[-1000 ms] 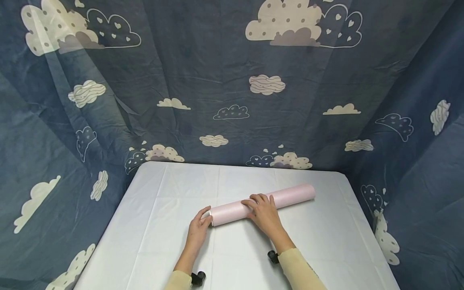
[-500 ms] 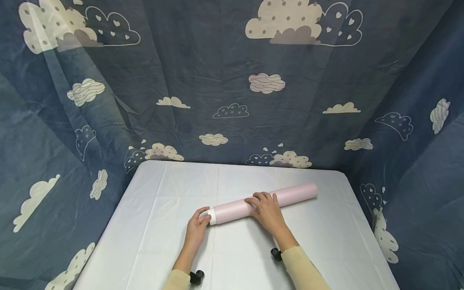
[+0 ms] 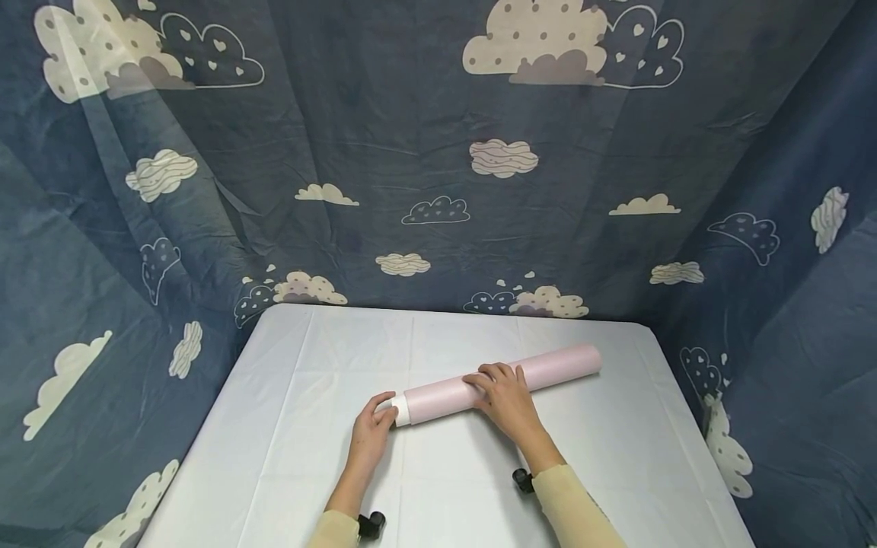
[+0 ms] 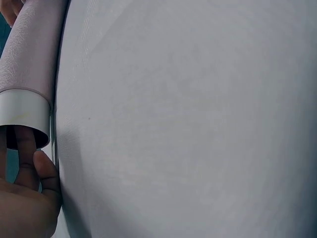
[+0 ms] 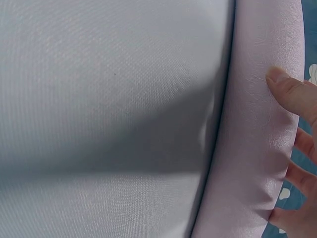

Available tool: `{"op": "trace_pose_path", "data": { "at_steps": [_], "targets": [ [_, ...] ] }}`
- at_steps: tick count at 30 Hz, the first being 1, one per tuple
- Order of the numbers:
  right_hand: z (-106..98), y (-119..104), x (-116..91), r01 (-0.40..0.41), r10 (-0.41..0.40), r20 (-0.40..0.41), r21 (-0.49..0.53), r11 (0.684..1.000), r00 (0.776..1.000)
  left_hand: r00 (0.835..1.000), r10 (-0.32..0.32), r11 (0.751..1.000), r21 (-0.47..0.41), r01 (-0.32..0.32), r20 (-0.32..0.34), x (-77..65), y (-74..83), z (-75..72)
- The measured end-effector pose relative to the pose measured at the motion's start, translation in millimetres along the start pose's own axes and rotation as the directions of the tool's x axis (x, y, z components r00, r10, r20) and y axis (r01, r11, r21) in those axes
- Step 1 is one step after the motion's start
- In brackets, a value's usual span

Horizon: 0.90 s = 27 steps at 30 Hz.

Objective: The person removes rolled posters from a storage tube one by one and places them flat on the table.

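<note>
A pink, embossed wallpaper roll [image 3: 438, 398] lies slantwise on the white table, its right end farther away. From its left end sticks a short length of white core tube [image 3: 400, 411]. My left hand [image 3: 370, 438] holds that tube's open end. In the left wrist view, fingers [image 4: 26, 153] reach inside the hollow tube while the thumb [image 4: 45, 171] stays by its rim. Around the middle of the roll, my right hand [image 3: 507, 403] grips with spread fingers. The right wrist view has the thumb [image 5: 285, 84] on the pink surface [image 5: 252, 119]; fingertips touch its far side.
A white cloth with fold creases covers the table [image 3: 329, 342]. Dark blue curtains [image 3: 384, 114] printed with clouds hang behind it and at both sides. Black wrist cameras [image 3: 372, 525] are strapped at the sleeves.
The white core tube has come into view at the roll's left end. My left hand has shifted slightly left, while the right hand and pink roll have shifted slightly right.
</note>
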State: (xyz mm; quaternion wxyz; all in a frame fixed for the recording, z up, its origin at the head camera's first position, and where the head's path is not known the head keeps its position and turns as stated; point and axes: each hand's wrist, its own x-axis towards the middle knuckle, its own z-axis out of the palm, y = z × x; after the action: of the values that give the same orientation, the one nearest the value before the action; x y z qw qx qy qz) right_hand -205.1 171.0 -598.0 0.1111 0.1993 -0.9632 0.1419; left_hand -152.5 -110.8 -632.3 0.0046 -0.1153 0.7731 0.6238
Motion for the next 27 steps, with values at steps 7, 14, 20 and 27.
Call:
{"op": "trace_pose_path", "data": {
  "at_steps": [7, 14, 20, 27],
  "targets": [
    [-1.7, 1.5, -0.2, 0.001, -0.001, -0.005, -0.009, 1.0, 1.0, 1.0, -0.03, 1.0, -0.001, 0.03, 0.0, -0.2, 0.2, -1.3],
    [-3.4, 3.7, 0.4, 0.008, -0.008, -0.007, -0.014, 1.0, 1.0, 1.0, -0.017, 1.0, 0.003, 0.017, 0.008, -0.4, 0.0, -1.7],
    [-3.9, 5.3, -0.4, 0.004, -0.004, -0.004, -0.017, 1.0, 1.0, 1.0, -0.018, 1.0, -0.006, 0.019, 0.011, -1.2, -0.3, -1.7],
    [-4.7, 6.6, -1.4, -0.004, 0.004, -0.004, -0.003, 1.0, 1.0, 1.0, -0.016, 0.999, 0.028, 0.016, 0.01, -2.2, 0.8, -2.1]
  ]
}}
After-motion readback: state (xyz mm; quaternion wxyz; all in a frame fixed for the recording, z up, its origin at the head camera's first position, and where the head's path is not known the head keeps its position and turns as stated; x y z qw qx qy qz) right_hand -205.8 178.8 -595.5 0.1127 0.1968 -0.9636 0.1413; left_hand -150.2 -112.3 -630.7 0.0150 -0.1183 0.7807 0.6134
